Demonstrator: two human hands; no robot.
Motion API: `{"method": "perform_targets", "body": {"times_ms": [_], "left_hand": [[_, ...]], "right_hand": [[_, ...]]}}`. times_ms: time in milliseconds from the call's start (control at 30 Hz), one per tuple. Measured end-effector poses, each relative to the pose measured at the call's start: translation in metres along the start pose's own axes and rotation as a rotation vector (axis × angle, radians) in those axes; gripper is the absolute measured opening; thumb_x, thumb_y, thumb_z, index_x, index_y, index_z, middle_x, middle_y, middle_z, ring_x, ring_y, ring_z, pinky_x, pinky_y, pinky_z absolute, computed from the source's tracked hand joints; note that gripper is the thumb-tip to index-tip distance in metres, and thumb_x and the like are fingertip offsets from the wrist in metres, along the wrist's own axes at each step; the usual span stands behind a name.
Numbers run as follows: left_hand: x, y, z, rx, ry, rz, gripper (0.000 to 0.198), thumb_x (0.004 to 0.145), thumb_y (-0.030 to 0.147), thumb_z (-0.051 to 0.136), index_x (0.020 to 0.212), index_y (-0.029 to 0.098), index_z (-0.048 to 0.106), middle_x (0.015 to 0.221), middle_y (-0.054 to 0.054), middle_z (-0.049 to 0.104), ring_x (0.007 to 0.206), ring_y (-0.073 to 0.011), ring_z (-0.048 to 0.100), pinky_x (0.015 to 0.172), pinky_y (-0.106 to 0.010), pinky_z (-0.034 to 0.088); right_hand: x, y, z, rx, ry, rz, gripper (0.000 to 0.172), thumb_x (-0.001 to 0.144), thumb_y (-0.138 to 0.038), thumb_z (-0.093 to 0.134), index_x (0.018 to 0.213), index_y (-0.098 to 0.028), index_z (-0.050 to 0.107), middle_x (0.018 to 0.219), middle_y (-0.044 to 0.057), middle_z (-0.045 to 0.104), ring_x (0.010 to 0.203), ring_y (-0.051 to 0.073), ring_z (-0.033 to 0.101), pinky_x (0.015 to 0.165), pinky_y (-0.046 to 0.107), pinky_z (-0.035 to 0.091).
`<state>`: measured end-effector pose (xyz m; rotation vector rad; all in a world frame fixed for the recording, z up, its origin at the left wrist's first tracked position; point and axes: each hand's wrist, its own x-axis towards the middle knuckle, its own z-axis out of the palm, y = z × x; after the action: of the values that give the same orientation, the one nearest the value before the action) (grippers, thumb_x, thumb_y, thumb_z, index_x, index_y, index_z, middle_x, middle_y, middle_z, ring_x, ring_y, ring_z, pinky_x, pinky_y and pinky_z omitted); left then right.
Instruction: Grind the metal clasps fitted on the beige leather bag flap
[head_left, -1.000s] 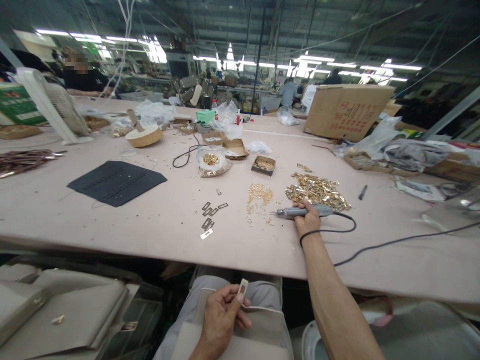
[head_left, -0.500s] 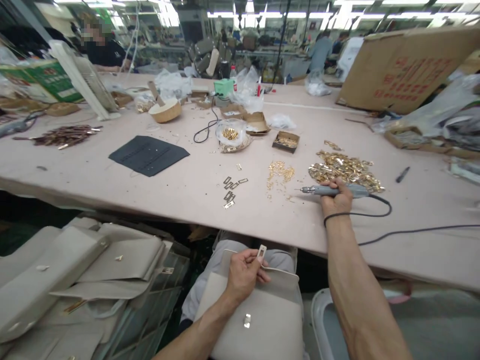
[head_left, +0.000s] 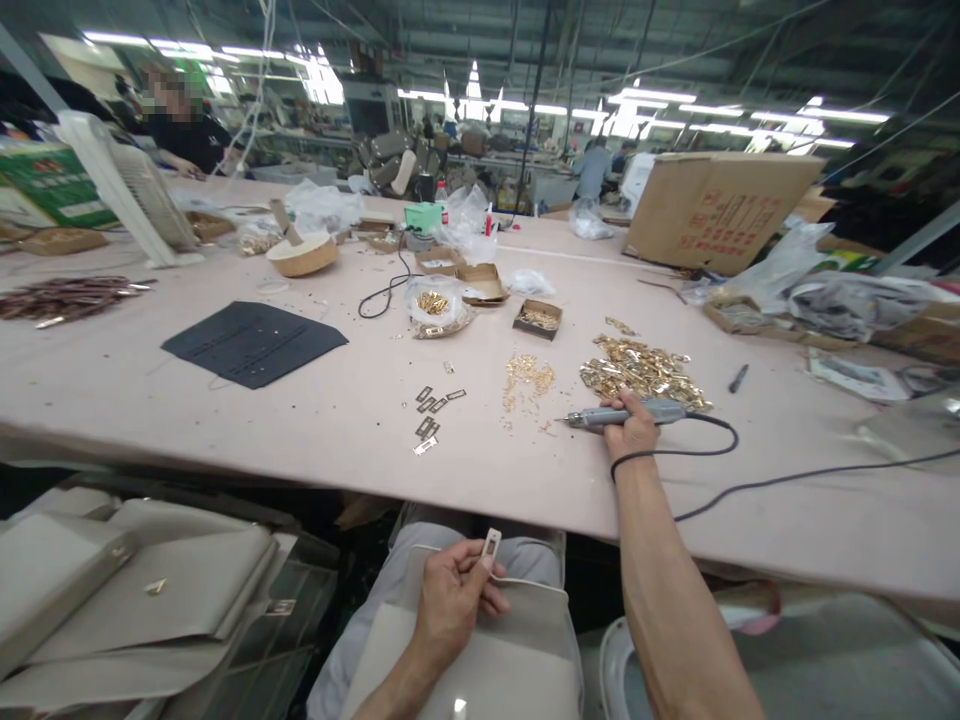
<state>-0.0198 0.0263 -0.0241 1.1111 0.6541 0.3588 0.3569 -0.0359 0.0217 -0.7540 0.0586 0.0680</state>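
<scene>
My left hand [head_left: 452, 598] is closed over the beige bag [head_left: 517, 640] lying on my lap. Thumb and fingers pinch the bag's tab, which carries a small slotted metal plate [head_left: 491, 545]. A shiny fitting [head_left: 460, 708] shows lower on the bag. On the table, my right hand [head_left: 632, 428] is wrapped around a grey electric screwdriver [head_left: 596, 416], its tip pointing left. Small gold screws [head_left: 529, 375] lie scattered just beyond that tip. Behind the hand is a heap of gold metal fittings [head_left: 637, 368]. Several slotted frames [head_left: 429, 425] lie to the left.
Beige bags [head_left: 150, 590] are stacked at lower left. On the table are a dark sheet [head_left: 255, 343], a small box of parts [head_left: 538, 318], a bag of gold pieces [head_left: 435, 305], and a large carton [head_left: 720, 212]. The screwdriver's cable [head_left: 810, 466] runs right. A person [head_left: 187, 130] is at far left.
The view has tilted up and shifted right, so everything appears lower and further left. Both hands keep their holds: left on the bag's tab, right on the screwdriver.
</scene>
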Motion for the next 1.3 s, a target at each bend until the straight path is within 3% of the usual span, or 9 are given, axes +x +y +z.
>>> {"method": "perform_targets", "body": {"times_ms": [333,633,1300], "left_hand": [[0.003,-0.008,-0.003,0.0,-0.011,0.009,0.05,0.08,0.057,0.076,0.1,0.011,0.069,0.085,-0.013,0.077,0.051,-0.0191,0.072,0.044,-0.021,0.054],[0.003,-0.004,-0.003,-0.004,-0.005,0.008,0.054,0.077,0.059,0.078,0.099,0.01,0.07,0.084,-0.014,0.077,0.049,-0.0197,0.071,0.043,-0.022,0.054],[0.001,-0.005,-0.002,0.002,-0.01,0.004,0.052,0.078,0.059,0.077,0.099,0.011,0.07,0.083,-0.012,0.077,0.049,-0.0185,0.071,0.043,-0.021,0.053]], "right_hand": [[0.003,-0.004,-0.005,0.033,-0.016,0.035,0.038,0.078,-0.022,0.084,0.077,-0.018,0.047,0.067,-0.009,0.048,0.054,0.005,0.047,0.061,0.022,0.059],[-0.001,0.002,-0.003,0.012,-0.051,0.067,0.038,0.074,-0.019,0.085,0.081,-0.019,0.047,0.069,-0.009,0.049,0.055,0.006,0.049,0.063,0.024,0.061],[-0.001,0.007,-0.001,-0.01,-0.022,0.026,0.035,0.075,-0.021,0.085,0.08,-0.019,0.051,0.066,-0.008,0.051,0.056,0.007,0.051,0.064,0.025,0.062]]}}
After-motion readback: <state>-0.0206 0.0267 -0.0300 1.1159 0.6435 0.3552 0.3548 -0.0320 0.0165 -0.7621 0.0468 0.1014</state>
